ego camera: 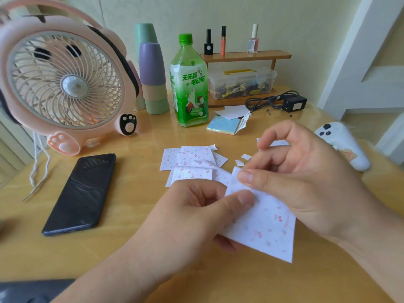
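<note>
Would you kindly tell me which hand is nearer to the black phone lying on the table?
Left. The left hand pinches the patterned paper just right of the phone; the right hand holds the same paper farther right.

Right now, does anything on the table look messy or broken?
Yes. Little torn paper scraps lie loose beside the cherry-print squares, which overlap crookedly in a heap. The left hand and right hand pinch another sheet.
</note>
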Tool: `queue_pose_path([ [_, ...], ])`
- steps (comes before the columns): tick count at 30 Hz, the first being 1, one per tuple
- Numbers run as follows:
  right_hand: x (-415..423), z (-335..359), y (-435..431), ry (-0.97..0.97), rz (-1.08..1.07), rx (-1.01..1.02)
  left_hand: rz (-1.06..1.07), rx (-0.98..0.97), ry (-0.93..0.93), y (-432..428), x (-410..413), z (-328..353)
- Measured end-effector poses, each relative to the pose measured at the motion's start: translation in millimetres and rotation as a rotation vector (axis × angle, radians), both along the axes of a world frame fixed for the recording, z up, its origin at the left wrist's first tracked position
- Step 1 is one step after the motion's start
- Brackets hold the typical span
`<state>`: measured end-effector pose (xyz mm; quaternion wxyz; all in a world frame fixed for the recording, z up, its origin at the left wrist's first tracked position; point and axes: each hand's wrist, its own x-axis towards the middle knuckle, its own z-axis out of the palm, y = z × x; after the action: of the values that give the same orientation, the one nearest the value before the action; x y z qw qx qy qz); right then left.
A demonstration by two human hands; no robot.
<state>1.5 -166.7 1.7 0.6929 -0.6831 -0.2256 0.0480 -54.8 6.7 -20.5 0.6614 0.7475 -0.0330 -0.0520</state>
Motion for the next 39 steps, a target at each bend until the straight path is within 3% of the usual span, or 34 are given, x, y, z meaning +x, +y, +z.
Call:
queue_pose_path([
  [3, 0.4, -2.9, 0.2, 0.001, 0.006, -0.027, 0.082, 0.068, -0.065, -3.1, -1.4, 1.2],
  [10, 7.5, 1.6, -5.5, 0.207, 0.091, -0.178, 0.189, -0.033, -0.078, 2.2, 1.8, 1.6],
  [21, 10.6, 10.7, -16.4, 0.097, 0.142, -0.416, 0.32, -0.063, -0.125, 5.0, 2.2, 0.8],
  [26, 15.9, 7.4, -18.8, 0.094, 0.034, -0.279, 0.379, 0.073, -0.24, 6.3, 4.0, 6.0],
  [31, 17.6, 2.9, -15.5, 0.256, 0.062, 0.041, 0.25, -0.097, -0.224, 3.9, -1.8, 12.6],
  [35, 14.1, -2.6, -9.0, 0.119, -0.045, -0.07, 0.384, -0.11, -0.141, -0.5, 3.1, 5.8],
  [39, 14.8, -3.5, -6.8, 0.142, -0.046, -0.065, 0.384, -0.167, -0.039, 1.7, 7.0, 6.0],
])
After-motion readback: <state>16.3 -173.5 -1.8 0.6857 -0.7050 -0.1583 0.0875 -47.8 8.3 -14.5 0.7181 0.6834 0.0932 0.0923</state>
